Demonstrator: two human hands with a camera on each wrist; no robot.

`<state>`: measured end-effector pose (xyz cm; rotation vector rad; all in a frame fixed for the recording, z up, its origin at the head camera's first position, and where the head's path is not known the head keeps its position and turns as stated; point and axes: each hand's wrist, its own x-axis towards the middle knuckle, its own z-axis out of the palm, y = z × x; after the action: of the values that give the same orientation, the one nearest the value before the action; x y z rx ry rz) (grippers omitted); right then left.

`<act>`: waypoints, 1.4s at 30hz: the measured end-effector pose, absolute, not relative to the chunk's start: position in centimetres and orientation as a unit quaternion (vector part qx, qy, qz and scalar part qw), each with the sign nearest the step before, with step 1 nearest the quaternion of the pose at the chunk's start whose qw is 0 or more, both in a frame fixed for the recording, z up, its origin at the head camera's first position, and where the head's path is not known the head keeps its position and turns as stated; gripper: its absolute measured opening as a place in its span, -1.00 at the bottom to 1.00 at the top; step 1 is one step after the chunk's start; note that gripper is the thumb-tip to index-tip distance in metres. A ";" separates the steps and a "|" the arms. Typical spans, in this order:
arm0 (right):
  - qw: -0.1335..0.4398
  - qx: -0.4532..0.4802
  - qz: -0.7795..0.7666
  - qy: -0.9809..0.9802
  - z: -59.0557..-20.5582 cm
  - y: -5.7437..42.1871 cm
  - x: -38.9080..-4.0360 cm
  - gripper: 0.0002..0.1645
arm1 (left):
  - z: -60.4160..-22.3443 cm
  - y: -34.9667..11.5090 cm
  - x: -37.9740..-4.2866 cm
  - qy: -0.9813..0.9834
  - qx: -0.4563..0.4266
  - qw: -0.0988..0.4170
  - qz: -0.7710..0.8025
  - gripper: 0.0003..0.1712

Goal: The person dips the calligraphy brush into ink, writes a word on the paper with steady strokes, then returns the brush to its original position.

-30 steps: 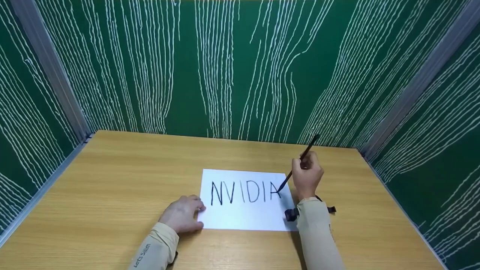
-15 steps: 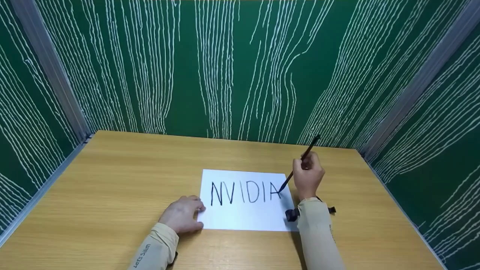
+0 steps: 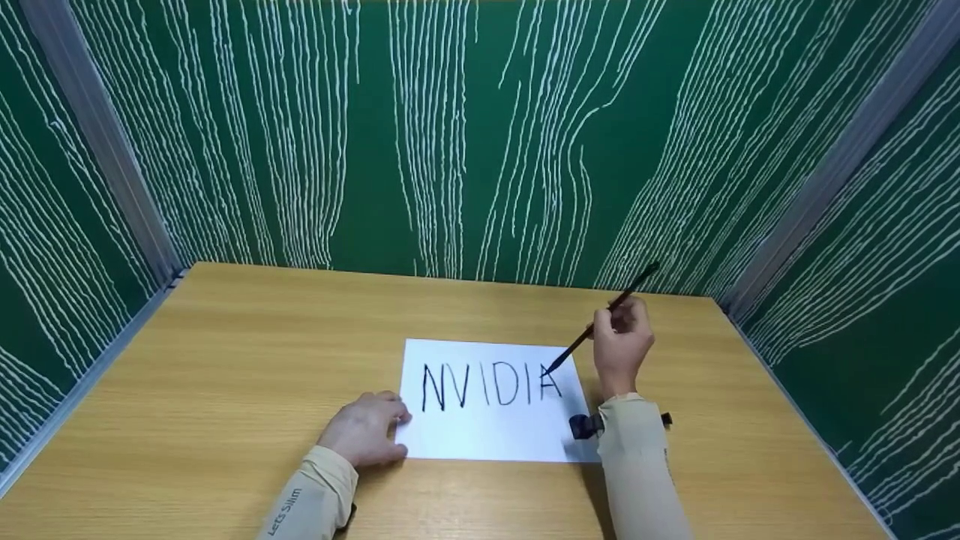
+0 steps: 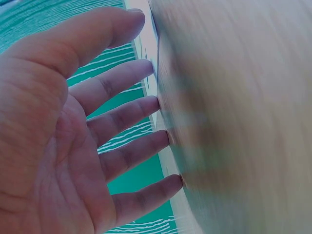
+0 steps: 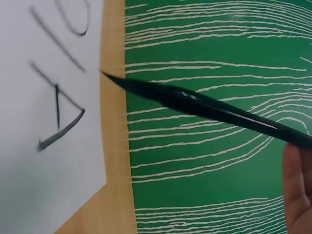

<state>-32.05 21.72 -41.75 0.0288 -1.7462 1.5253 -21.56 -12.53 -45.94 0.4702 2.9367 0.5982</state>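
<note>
A white sheet of paper point(image 3: 487, 435) lies on the table, with "NVIDIA" in black strokes across its upper half. My right hand point(image 3: 624, 349) holds a slim black ink brush point(image 3: 611, 309) on the right of the sheet, its handle slanting up to the right. In the right wrist view the pointed brush tip point(image 5: 114, 80) appears lifted off the paper, near the last letter A point(image 5: 57, 107). My left hand point(image 3: 365, 427) rests at the sheet's left edge. Its fingertips point(image 4: 163, 139) touch down there, with the fingers spread and nearly straight.
The wooden table point(image 3: 285, 322) ends at the back against a green wall point(image 3: 495, 150) with wavy white lines. Similar green panels stand on both sides. A small black wrist camera point(image 3: 583, 427) sits beside the right sleeve, over the sheet's right edge.
My right hand has risen slightly and moved away to the right, and the brush leans over more. Its tip has gone from the A's crossbar area up and left. The left hand has stayed still.
</note>
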 end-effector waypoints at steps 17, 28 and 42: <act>0.279 -0.018 0.663 -0.694 -41.5 21.7 -32.5 -0.82 | -45.7 -12.3 -21.5 0.966 0.148 0.051 0.203 -0.54; 0.210 -0.034 0.649 -0.731 -40.5 21.5 -31.9 -0.77 | -45.6 -12.1 -21.7 0.966 0.151 0.057 0.202 -0.50; 0.194 -0.032 0.665 -0.721 -40.1 21.5 -31.6 -0.72 | -45.8 -12.5 -21.3 0.966 0.160 0.048 0.197 -0.52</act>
<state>-31.65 21.49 -40.09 -0.0890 -2.0217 1.8651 -21.32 -12.46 -45.79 0.4872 2.9451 0.6002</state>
